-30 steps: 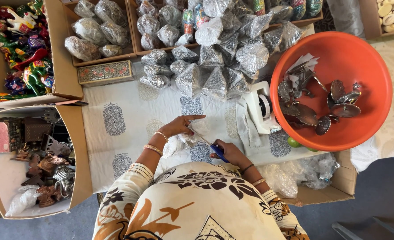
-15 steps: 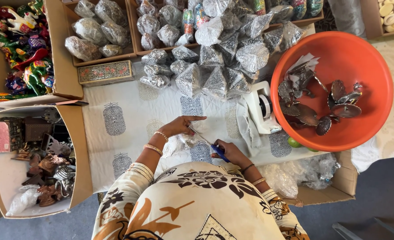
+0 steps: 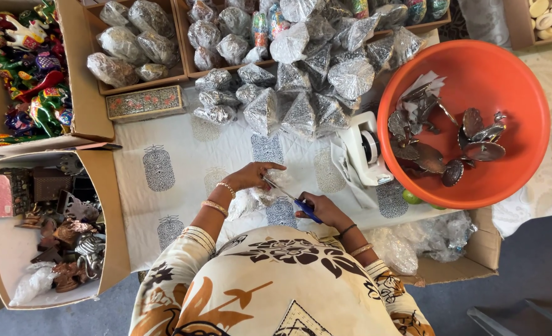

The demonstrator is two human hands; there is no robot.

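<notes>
Over printed cloth [image 3: 164, 186], bent-wrist hands [image 3: 251, 176] on scissors [image 3: 294, 200].

The person wears a cream garment [image 3: 276, 280] printed with black and orange flowers, gold bangles [image 3: 217, 205] on the left wrist, and bracelets [image 3: 358, 246] on the right.

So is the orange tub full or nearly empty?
Mostly empty. The orange tub shows bare orange floor and walls, with only a few dark metal pieces and some paper scraps lying in it.
</notes>
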